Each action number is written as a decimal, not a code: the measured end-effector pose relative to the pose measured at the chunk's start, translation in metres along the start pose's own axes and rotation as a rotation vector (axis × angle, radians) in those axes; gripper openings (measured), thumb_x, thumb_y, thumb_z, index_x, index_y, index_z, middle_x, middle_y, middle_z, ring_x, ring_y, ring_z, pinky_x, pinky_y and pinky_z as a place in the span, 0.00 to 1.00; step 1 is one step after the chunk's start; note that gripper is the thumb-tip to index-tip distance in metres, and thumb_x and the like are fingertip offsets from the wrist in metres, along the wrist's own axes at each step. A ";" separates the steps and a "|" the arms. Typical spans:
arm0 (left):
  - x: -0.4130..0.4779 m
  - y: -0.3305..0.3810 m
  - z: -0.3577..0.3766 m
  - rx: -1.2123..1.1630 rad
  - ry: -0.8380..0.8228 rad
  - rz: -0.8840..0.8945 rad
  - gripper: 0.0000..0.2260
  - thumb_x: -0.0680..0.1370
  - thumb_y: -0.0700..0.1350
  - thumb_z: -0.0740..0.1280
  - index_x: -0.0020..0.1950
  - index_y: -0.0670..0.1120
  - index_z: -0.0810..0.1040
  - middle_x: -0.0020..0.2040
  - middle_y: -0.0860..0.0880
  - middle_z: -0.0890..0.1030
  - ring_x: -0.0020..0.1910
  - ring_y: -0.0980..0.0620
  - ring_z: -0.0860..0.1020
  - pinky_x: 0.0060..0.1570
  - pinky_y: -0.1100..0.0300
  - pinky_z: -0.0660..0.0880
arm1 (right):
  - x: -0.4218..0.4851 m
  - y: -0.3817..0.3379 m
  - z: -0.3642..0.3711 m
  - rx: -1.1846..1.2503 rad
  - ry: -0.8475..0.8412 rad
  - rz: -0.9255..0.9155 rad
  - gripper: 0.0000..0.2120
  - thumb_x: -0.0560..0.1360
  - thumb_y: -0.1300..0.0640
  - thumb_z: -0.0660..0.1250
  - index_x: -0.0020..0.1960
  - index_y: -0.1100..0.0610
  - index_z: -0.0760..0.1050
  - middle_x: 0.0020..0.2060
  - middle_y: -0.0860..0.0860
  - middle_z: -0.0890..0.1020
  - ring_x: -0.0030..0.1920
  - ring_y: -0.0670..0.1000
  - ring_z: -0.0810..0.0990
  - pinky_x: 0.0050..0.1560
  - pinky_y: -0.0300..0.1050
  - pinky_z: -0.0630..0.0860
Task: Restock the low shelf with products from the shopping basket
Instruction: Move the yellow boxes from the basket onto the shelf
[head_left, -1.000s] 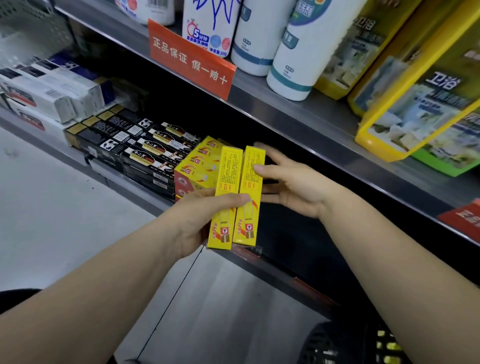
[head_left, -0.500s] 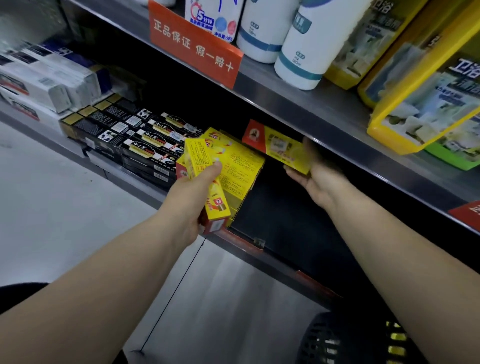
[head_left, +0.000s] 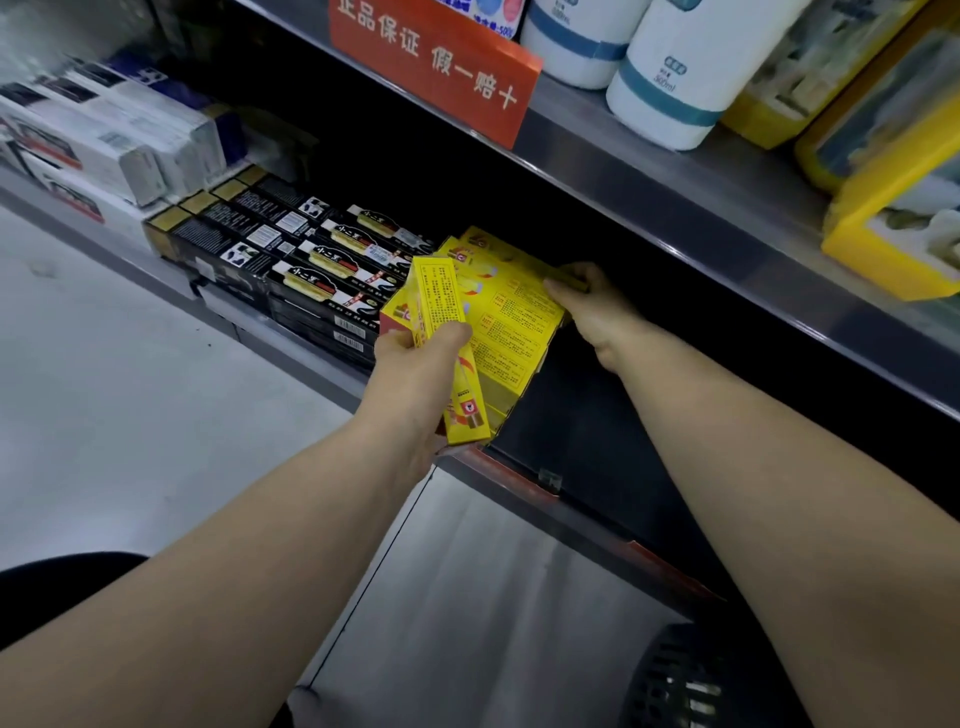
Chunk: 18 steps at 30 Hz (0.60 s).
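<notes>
Partway: left hand (head_left: 415, 366) grips a yellow box (head_left: 439, 296) mid-frame; right hand (head_left: 595, 312) seemingly pinches a second box (head_left: 519, 319) onto the low shelf (head_left: 582, 431)

- Slim box (head_left: 439, 296): yellow, fine red print, red emblem near its lower end.
- Stacked boxes (head_left: 514, 332): yellow with red-framed text panels.
- Long cartons (head_left: 311, 260): black, gold ends, white patches.
- Sign (head_left: 431, 62): orange-red, white characters.
- Bottles (head_left: 670, 78): white, teal bands.
- Basket (head_left: 685, 680): black mesh.

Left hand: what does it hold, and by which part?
The left hand grips a narrow yellow box around its middle, thumb across the printed face.
</notes>
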<state>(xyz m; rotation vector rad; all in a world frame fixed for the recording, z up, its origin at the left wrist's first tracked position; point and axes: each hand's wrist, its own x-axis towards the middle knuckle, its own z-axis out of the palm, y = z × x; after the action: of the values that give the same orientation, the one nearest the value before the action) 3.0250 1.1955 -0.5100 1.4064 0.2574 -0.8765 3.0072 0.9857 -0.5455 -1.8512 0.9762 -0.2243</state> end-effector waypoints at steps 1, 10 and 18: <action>0.000 0.000 0.001 0.007 0.002 -0.004 0.26 0.75 0.53 0.67 0.70 0.49 0.61 0.45 0.48 0.78 0.33 0.53 0.78 0.19 0.65 0.72 | 0.000 0.001 0.001 -0.026 -0.025 0.005 0.16 0.78 0.52 0.64 0.64 0.55 0.68 0.52 0.52 0.76 0.50 0.49 0.74 0.41 0.38 0.70; -0.004 0.002 0.007 0.063 -0.011 0.002 0.12 0.74 0.53 0.68 0.53 0.51 0.71 0.44 0.49 0.79 0.35 0.54 0.79 0.23 0.64 0.72 | -0.025 -0.029 -0.004 -0.636 -0.002 -0.221 0.23 0.78 0.55 0.61 0.72 0.53 0.61 0.68 0.57 0.64 0.67 0.58 0.66 0.66 0.49 0.67; -0.007 0.001 0.009 0.260 -0.118 0.251 0.18 0.70 0.53 0.73 0.57 0.48 0.78 0.44 0.56 0.79 0.39 0.62 0.76 0.23 0.73 0.70 | -0.090 -0.054 -0.032 -0.822 -0.293 -0.757 0.22 0.66 0.55 0.76 0.58 0.51 0.75 0.71 0.50 0.64 0.70 0.54 0.60 0.65 0.39 0.54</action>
<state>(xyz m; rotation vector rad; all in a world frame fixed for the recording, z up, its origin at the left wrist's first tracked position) 3.0181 1.1902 -0.5026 1.5799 -0.1263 -0.8010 2.9594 1.0378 -0.4615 -2.8570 0.0916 0.0213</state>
